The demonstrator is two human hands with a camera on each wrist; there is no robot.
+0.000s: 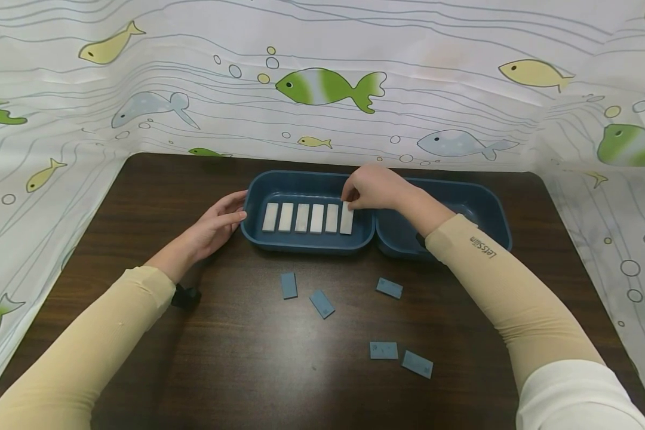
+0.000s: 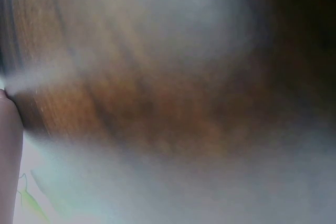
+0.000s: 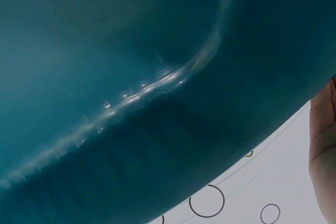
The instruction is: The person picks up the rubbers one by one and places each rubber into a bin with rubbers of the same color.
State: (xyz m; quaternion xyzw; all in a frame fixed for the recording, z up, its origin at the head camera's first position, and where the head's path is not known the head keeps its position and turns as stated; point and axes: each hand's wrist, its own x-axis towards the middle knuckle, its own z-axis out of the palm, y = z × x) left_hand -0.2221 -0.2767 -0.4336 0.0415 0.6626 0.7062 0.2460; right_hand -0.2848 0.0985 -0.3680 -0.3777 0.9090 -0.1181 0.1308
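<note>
Clock positions are as seen in the head view. Right hand: above the three o'clock end of the left tray; fingers set narrow, pinching the end white tile by its twelve o'clock end. Whether this tile bears on the tray floor cannot be told. Five other white tiles stand side by side in a row, toward nine o'clock from it, with narrow gaps between them.

Left hand: at the nine o'clock end of the left tray, thumb at the rim, fingers against the outside; whether they clasp the wall cannot be told. The left wrist view is largely blurred.

The right tray adjoins the left tray at three o'clock, partly covered by the right forearm. Five blue tiles lie on the worktop: two near six o'clock of the left tray, one at four, two farther out at five. A fish-patterned curtain stands at twelve o'clock.
</note>
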